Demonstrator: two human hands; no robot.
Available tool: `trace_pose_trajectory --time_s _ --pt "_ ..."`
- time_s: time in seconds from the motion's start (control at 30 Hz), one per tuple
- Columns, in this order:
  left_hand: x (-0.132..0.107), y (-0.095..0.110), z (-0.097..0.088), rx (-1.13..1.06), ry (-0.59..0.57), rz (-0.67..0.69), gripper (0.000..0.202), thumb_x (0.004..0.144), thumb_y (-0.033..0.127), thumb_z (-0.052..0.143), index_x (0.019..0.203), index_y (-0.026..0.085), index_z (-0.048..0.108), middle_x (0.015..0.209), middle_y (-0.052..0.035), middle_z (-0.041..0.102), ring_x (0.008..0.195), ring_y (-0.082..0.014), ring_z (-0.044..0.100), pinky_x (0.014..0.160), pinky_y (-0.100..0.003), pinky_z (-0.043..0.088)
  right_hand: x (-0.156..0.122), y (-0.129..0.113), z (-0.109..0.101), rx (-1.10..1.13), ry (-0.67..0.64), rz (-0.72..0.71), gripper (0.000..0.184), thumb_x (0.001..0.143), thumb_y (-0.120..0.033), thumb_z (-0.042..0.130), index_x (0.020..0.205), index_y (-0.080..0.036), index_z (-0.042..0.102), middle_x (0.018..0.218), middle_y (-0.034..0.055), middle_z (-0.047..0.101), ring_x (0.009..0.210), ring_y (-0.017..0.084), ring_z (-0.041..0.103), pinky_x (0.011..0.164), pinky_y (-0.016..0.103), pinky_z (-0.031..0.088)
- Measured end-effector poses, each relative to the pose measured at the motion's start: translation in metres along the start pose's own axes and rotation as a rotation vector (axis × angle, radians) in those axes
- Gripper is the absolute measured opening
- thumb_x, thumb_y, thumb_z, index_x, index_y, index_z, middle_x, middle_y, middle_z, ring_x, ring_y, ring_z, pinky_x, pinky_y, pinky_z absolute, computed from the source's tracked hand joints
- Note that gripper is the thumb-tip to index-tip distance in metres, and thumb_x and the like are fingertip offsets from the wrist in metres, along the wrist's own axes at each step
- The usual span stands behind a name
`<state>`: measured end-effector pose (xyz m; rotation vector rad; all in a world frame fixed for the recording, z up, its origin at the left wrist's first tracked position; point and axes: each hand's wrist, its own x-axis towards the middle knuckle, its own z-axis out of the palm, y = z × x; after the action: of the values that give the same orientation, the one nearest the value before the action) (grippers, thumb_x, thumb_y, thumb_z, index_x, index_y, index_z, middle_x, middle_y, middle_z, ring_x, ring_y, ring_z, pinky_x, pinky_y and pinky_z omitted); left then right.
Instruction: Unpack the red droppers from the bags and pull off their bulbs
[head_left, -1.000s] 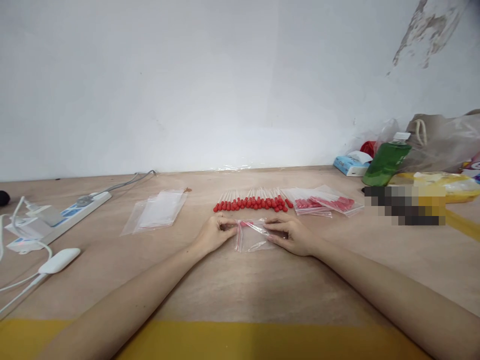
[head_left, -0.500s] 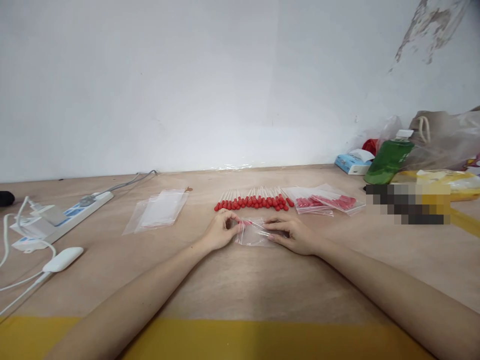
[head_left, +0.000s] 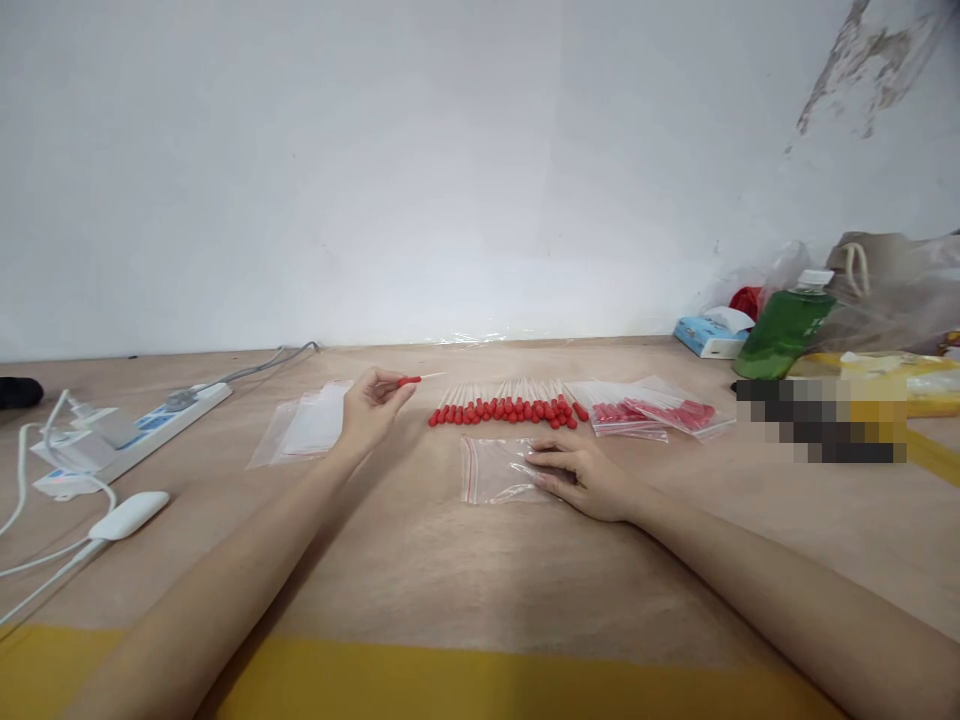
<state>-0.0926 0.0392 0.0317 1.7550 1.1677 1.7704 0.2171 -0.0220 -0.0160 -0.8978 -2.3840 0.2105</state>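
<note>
Left hand (head_left: 371, 408): pinched on one red-headed stick (head_left: 409, 381). Right hand (head_left: 591, 478): fingers slightly parted, touching clear zip-lock bag (head_left: 493, 472).

Tabletop (head_left: 450, 570) — red-tipped sticks (head_left: 514, 410), clear bags (head_left: 491, 472), power strip (head_left: 142, 441)

left hand (head_left: 370, 410): pinches red-tipped stick (head_left: 408, 381), left of stick row (head_left: 510, 409) | right hand (head_left: 586, 476): on clear bag (head_left: 491, 472), nearside of stick row

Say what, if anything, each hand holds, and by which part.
Left hand holds a red-tipped white stick by its red end. Right hand touches the clear zip bag at its right end; whether it grips cannot be told.
</note>
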Motion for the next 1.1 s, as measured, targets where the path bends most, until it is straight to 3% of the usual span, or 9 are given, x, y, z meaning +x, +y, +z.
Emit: trace_pose_trajectory --time_s 0.3,0.43,0.6,0.7,0.83,0.9,0.97,1.03,1.1 --pt "-0.008 -0.021 0.031 0.522 -0.388 0.302 0.013 0.077 0.029 0.056 0.077 0.016 0.059 0.082 -0.0047 0.061 0.077 -0.0158 0.058 0.072 -0.031 0.048 0.0 -0.002 0.0 -0.009 -0.005 0.015 0.032 0.083 -0.034 0.048 0.109 -0.02 0.061 0.111 0.0112 0.058 0.103 0.022 0.051 0.089 0.039 0.04" --pt "-0.009 -0.021 0.03 0.485 -0.427 0.243 0.019 0.076 0.034 0.058 0.083 0.017 0.06 0.084 -0.0043 0.062 0.078 -0.0162 0.059 0.073 -0.03 0.048 0.0 -0.001 0.0 -0.003 -0.008 0.004 0.033 0.084 -0.035 0.047 0.11 -0.02 0.061 0.112 0.0108 0.057 0.104 0.021 0.05 0.091 0.039 0.039" --pt "-0.022 0.004 0.031 0.431 -0.476 0.222 0.027 0.083 0.037 0.049 0.096 0.017 0.062 0.101 -0.0067 0.063 0.097 -0.0181 0.057 0.088 -0.033 0.044 0.0 0.0 0.0 0.01 -0.019 0.011 0.034 0.084 -0.036 0.046 0.112 -0.021 0.06 0.114 0.0106 0.057 0.107 0.021 0.05 0.093 0.039 0.038" --pt "-0.04 0.023 0.034 0.414 -0.776 0.285 0.035 0.088 0.036 0.039 0.116 0.02 0.054 0.123 -0.0072 0.053 0.12 -0.0189 0.042 0.101 -0.036 0.032 0.001 0.0 -0.002 0.018 -0.053 -0.019 0.036 0.083 -0.038 0.047 0.114 -0.022 0.058 0.119 0.0105 0.055 0.11 0.022 0.048 0.094 0.04 0.037" --pt "-0.061 0.036 0.035 0.498 -1.189 0.312 0.051 0.087 0.042 0.04 0.135 0.027 0.029 0.144 -0.0053 0.022 0.133 -0.0228 0.017 0.108 -0.045 0.012 0.001 0.0 -0.004 0.015 -0.121 -0.056 0.039 0.082 -0.042 0.049 0.117 -0.026 0.055 0.126 0.0089 0.05 0.115 0.023 0.045 0.097 0.043 0.034" --pt "-0.066 0.036 0.033 0.492 -1.199 0.276 0.052 0.085 0.043 0.044 0.134 0.028 0.031 0.144 -0.0058 0.023 0.132 -0.0236 0.02 0.107 -0.046 0.011 0.0 -0.001 -0.004 0.015 -0.138 -0.052 0.04 0.082 -0.042 0.048 0.118 -0.027 0.054 0.126 0.0081 0.05 0.115 0.022 0.045 0.097 0.042 0.034" --pt "-0.067 0.033 0.033 0.423 -1.085 0.194 0.051 0.082 0.042 0.051 0.129 0.026 0.039 0.136 -0.0079 0.038 0.124 -0.0228 0.034 0.103 -0.042 0.024 -0.001 -0.002 -0.002 0.014 -0.126 -0.049 0.04 0.082 -0.042 0.048 0.119 -0.026 0.053 0.125 0.0081 0.05 0.114 0.021 0.046 0.096 0.041 0.035" --pt "-0.067 0.03 0.032 0.344 -0.932 0.035 0.052 0.073 0.042 0.061 0.119 0.022 0.047 0.118 -0.0087 0.051 0.102 -0.0196 0.051 0.086 -0.034 0.041 0.0 -0.002 -0.002 -0.001 -0.055 -0.05 0.039 0.082 -0.04 0.049 0.117 -0.024 0.055 0.121 0.0089 0.054 0.109 0.02 0.049 0.092 0.038 0.038" --pt "-0.066 0.029 0.031 0.285 -0.824 -0.17 0.059 0.061 0.039 0.072 0.11 0.018 0.049 0.097 -0.005 0.056 0.074 -0.0134 0.053 0.063 -0.026 0.044 0.001 -0.001 -0.004 -0.057 0.064 -0.041 0.033 0.081 -0.036 0.05 0.11 -0.021 0.06 0.111 0.009 0.059 0.101 0.019 0.053 0.087 0.035 0.041"
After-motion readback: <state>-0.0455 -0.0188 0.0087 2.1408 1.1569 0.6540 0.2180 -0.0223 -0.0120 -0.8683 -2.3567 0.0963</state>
